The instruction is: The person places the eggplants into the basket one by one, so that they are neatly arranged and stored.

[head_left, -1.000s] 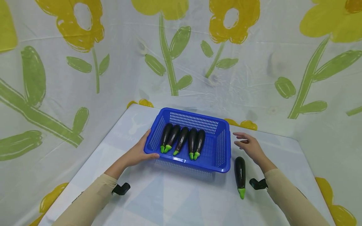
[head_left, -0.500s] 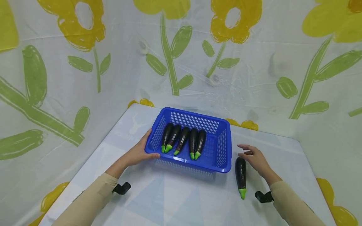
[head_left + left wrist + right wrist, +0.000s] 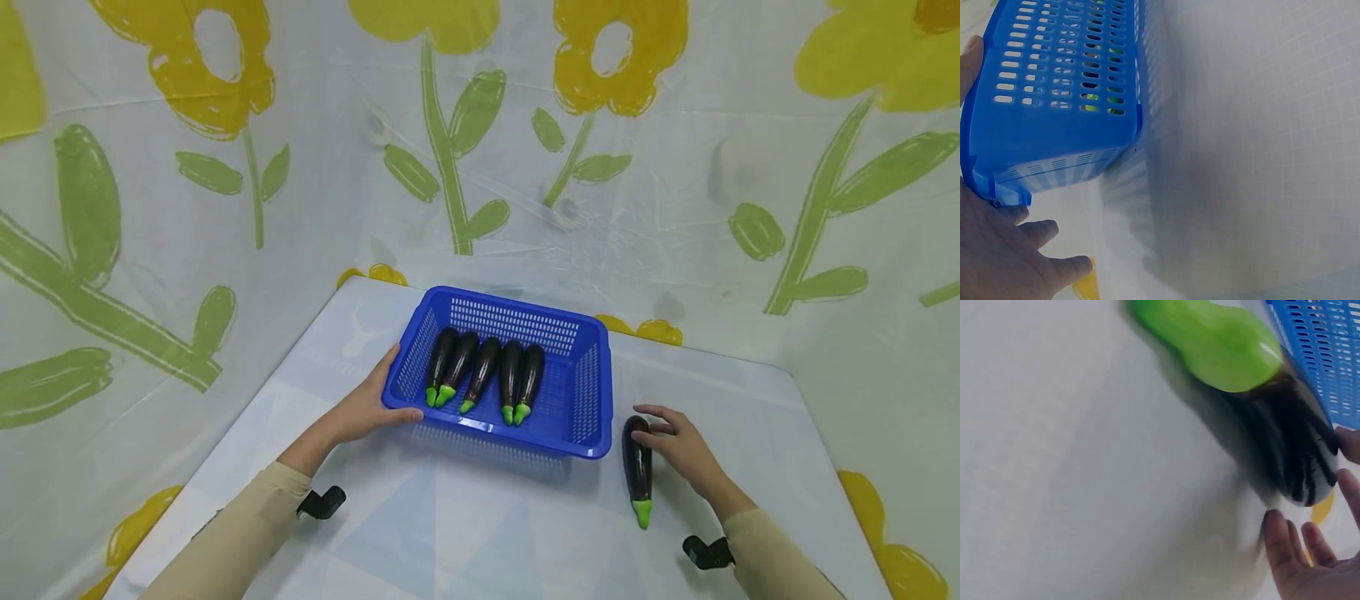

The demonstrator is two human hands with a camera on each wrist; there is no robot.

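A blue perforated plastic basket (image 3: 577, 392) stands on the table, with several dark eggplants (image 3: 486, 367) with green stem ends lying side by side in its left part. My left hand (image 3: 362, 410) rests against the basket's near left corner, thumb along the front rim; in the left wrist view its other fingers (image 3: 1040, 232) spread out beside the rim. Right of the basket, one more eggplant (image 3: 639, 471) lies on the table, green end toward me. My right hand (image 3: 684, 446) is at its far end, thumb over it, and the right wrist view shows the fingers (image 3: 1282, 544) spread.
A pale patterned cover lies on the table (image 3: 480, 517). Behind and at the sides hangs a white sheet (image 3: 660, 183) with printed yellow flowers. A black wrist camera (image 3: 322, 502) sits at the left sleeve, another black camera (image 3: 707, 552) at the right.
My right hand has come down and toward me, from beside the basket's right rim to the far end of the loose eggplant. The left hand and basket have stayed put.
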